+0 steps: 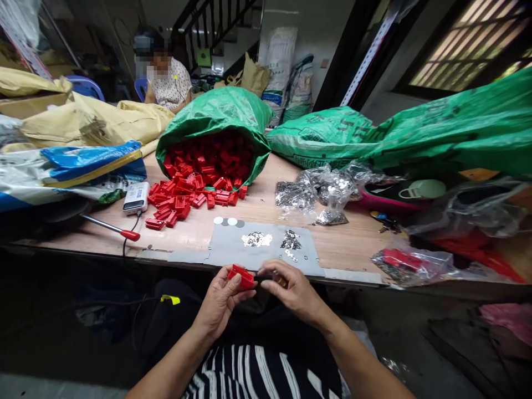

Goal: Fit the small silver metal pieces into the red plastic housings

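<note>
Your left hand (222,296) pinches a red box (242,277). Beside it, your right hand (293,291) curls around a small brown thing (282,281). Past your grip come the table edge (353,275), shiny bits (256,239) and, farther left, more red boxes (180,203).

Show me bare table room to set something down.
Bare table shows right of the mat, up to the clear bag; left of the mat, in front of the red pile; and in a strip between the red pile and the small bags. Crowded: sacks along the back, loose plastic toward the right end.
</note>
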A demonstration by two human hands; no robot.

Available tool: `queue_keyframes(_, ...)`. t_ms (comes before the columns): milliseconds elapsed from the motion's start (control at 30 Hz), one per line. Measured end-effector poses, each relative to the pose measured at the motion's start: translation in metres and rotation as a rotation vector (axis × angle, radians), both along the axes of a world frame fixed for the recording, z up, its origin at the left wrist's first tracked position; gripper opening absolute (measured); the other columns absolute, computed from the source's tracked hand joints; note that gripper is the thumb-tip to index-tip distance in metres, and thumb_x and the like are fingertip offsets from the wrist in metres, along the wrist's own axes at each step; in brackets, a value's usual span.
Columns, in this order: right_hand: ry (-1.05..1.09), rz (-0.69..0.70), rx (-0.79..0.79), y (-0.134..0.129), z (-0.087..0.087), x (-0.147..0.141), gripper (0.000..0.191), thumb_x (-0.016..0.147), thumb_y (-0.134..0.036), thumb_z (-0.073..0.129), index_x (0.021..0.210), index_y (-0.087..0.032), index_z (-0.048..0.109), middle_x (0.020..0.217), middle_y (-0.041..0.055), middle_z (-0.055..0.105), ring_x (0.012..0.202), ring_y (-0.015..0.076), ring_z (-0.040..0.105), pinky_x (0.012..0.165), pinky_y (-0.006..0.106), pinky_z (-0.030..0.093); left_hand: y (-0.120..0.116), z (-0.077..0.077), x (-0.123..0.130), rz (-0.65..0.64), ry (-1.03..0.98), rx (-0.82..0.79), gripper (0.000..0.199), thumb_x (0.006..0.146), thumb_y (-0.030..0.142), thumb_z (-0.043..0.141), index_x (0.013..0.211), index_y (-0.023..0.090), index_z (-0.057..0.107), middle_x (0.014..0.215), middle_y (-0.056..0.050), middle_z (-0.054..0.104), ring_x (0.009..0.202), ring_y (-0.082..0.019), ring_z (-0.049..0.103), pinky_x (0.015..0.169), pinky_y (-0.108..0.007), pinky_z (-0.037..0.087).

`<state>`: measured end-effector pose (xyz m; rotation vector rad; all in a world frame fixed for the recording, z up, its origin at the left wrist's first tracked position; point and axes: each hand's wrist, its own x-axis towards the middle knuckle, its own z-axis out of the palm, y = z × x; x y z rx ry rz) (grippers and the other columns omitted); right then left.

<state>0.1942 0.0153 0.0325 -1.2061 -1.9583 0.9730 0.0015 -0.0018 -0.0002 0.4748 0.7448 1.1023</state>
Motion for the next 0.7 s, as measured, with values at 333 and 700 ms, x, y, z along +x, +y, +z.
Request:
queue_keyframes(333, -0.532, -0.545, 0.174, 0.013, -0.032, 0.060, 0.012, 0.085, -0.031, 0.053, 0.085, -0.022, 0.061, 0.087, 0.0035, 0.068, 0.079, 0.0210, 0.063, 0.068, 0.031, 0.044, 0.000, -0.001, 0.003, -0.023, -0.004, -0.009, 0.025, 0.077, 0.027, 0.071, 0.096, 0.016, 0.059, 0.098, -0.008, 0.069, 0.095, -0.025, 0.068, 0.087, -0.039, 0.052)
queue_keyframes(700, -0.555, -0.634, 0.281, 0.017, -0.035, 0.063, 0.016, 0.088, -0.028, 0.045, 0.087, -0.021, 0.060, 0.081, 0.0052, 0.068, 0.072, 0.0205, 0.062, 0.063, 0.029, 0.042, 0.000, -0.003, 0.003, 0.021, 0.117, 0.042, 0.031, 0.071, 0.021, 0.076, 0.096, 0.017, 0.058, 0.097, -0.008, 0.072, 0.085, -0.019, 0.069, 0.080, -0.035, 0.055)
